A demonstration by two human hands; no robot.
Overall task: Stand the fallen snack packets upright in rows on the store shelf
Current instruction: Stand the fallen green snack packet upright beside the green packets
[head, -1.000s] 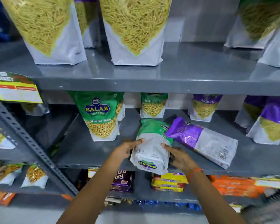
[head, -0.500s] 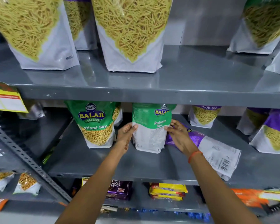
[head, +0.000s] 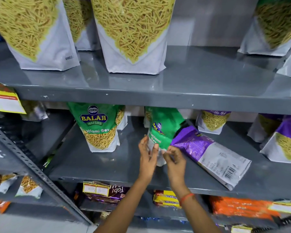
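Note:
A green Ratlami Sev packet (head: 163, 130) stands turned sideways on the middle shelf (head: 107, 167). My left hand (head: 147, 157) grips its lower left edge. My right hand (head: 174, 163) pinches its white bottom from the right. Right beside it a purple packet (head: 208, 152) lies flat on its back, barcode toward the shelf's front edge. Another green Ratlami Sev packet (head: 97, 126) stands upright to the left. Purple Aloo Sev packets stand upright at the back (head: 212, 121) and at the right (head: 286, 143).
The shelf above (head: 175, 96) carries large sev bags (head: 133, 34) and overhangs the working space. A slanted metal upright (head: 32, 169) bounds the left side. Biscuit packs (head: 166, 198) and orange packets (head: 238, 207) fill the shelf below.
The green packet was lifted from lying at the shelf front, stood up further back, and has now been twisted sideways. Both hands slid down to its lower part.

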